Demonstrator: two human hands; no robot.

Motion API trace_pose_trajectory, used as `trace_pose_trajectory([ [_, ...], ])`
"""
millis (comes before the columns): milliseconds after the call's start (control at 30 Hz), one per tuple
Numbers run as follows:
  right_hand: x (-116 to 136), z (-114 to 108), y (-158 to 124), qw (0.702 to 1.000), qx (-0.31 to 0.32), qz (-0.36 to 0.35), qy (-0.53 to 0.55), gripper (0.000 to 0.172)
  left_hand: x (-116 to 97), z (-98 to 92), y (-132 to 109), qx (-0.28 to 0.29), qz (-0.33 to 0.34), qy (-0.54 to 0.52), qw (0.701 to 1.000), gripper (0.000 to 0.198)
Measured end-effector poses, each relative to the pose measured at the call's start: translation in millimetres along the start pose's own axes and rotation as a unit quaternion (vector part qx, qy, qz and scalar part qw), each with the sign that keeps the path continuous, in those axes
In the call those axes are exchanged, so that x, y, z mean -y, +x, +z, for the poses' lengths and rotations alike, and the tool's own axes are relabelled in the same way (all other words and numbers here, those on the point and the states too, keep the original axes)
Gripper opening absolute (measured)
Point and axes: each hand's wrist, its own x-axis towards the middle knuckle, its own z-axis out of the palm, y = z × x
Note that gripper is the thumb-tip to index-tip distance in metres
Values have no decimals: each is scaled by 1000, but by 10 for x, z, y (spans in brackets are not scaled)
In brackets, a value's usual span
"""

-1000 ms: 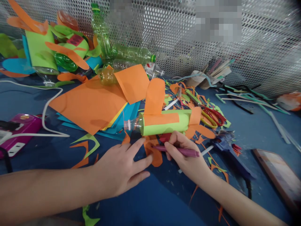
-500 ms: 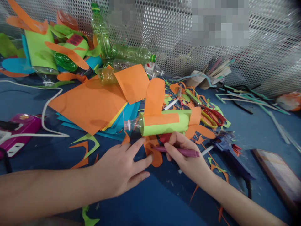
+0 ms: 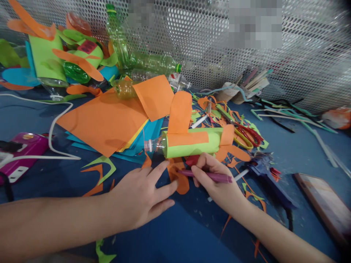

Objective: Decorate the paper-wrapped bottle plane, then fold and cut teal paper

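Note:
My left hand (image 3: pixel 144 195) lies flat on the blue table with its fingers spread, the fingertips pressing the edge of a small orange paper piece (image 3: pixel 179 179). My right hand (image 3: pixel 216 179) grips a purple marker (image 3: pixel 212 176) whose tip rests on that orange piece. Just beyond both hands lies a plastic bottle wrapped in green paper (image 3: pixel 189 142) with orange paper fins stuck to it.
Large orange sheets (image 3: pixel 106 118) over blue ones lie at centre left. Scissors (image 3: pixel 242 133), a blue glue gun (image 3: pixel 267 175), paper scraps and straws lie to the right. A pink power strip (image 3: pixel 23 151) sits at left, a phone (image 3: pixel 326 204) at right. Bottles stand along the mesh wall.

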Motion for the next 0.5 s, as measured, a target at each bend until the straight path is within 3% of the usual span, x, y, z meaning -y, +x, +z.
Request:
trace_pose_trajectory([
  [500, -26, -4, 5, 1000, 8, -5, -14, 23, 1, -7, 10, 3, 3, 6, 1000, 35],
])
